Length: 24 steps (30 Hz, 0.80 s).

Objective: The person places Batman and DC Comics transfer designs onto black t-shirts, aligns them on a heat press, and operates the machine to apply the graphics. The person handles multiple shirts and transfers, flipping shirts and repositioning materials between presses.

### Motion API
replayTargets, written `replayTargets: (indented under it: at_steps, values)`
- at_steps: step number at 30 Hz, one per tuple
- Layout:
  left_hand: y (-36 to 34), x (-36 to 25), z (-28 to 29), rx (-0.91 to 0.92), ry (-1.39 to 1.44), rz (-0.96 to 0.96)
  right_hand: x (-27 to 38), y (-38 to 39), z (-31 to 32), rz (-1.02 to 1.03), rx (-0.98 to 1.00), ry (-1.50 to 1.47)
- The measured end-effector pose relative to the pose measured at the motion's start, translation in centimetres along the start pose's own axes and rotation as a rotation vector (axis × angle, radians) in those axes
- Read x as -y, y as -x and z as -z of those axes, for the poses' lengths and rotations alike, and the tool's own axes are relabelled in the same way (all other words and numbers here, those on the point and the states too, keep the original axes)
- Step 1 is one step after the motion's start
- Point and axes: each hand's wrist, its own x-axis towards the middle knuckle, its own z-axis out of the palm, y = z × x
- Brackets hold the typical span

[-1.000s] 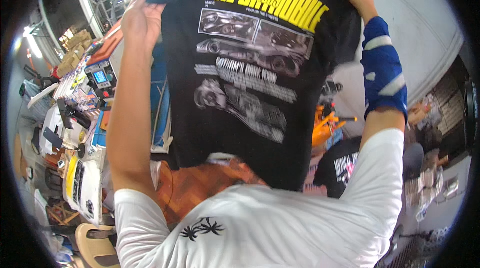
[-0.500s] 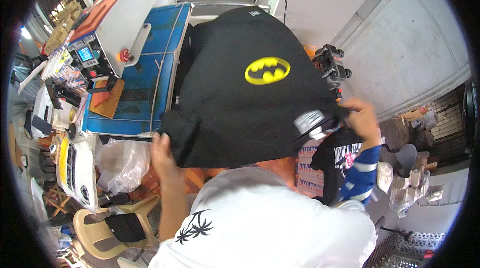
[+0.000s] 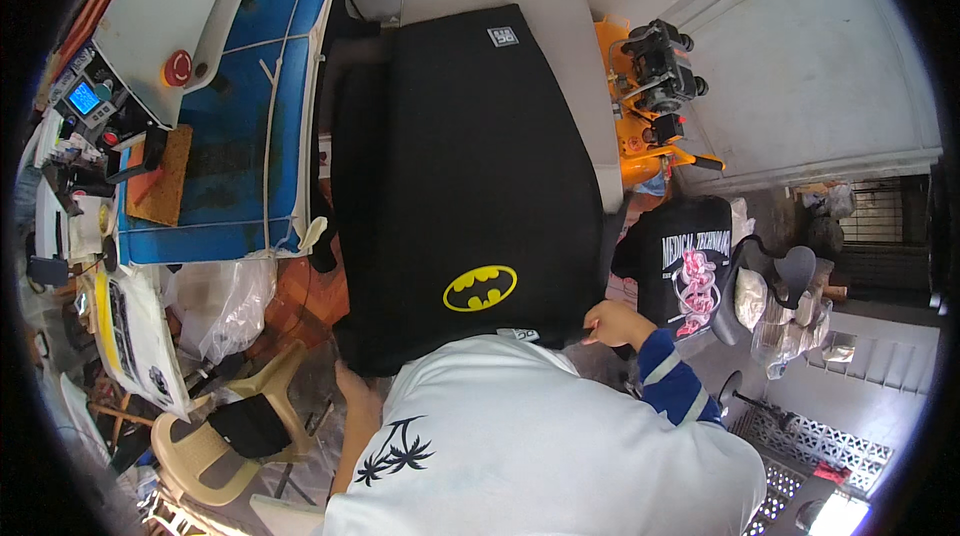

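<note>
"Where is the garment, and why there?"

"My black fabric T-shirt (image 3: 470, 156) lies emblem side up, lengthwise along the pale grey, smooth-topped desk (image 3: 578, 66), its near end reaching my white cloth shirt (image 3: 540, 446). I judge it is placed so to lie flat with the print exposed."

"State of the hands?"

"My right hand (image 3: 617, 324) is at the near right corner, fingers curled and nearly together; whether they pinch cloth, I cannot tell. My left hand (image 3: 358, 392) is at the near left corner, fingertips hidden, opening undetermined. Such spacing probably helps square the edge."

"Appearance?"

"Mostly smooth. A yellow oval emblem (image 3: 479, 289) enclosing bat shapes sits near me; a small white printed patch (image 3: 502, 37) marks the far end."
</note>
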Motion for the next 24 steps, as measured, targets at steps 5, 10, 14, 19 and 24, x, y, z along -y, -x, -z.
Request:
replayTargets:
  at_steps: [5,10,14,19,24]
  values:
    - [-2.7,-0.3,1.6,-0.126,-0.783,-0.486,3.1,-7.6,6.4,0.242,-0.091,-0.192]
    - [6.6,-7.1,-12.2,0.328,-1.004,-0.811,13.2,-17.6,20.6,0.501,-1.153,-0.033]
    - [13.8,-9.7,-17.4,0.506,-1.079,-1.142,14.3,-22.7,22.8,0.435,-1.151,0.197]
    - [15.1,-8.9,-17.6,0.451,-0.936,-1.174,14.3,-22.6,22.5,0.492,-1.138,0.325]
    - [15.3,-7.5,-17.5,0.455,-1.09,-1.188,14.9,-22.4,22.9,0.445,-1.066,0.438]
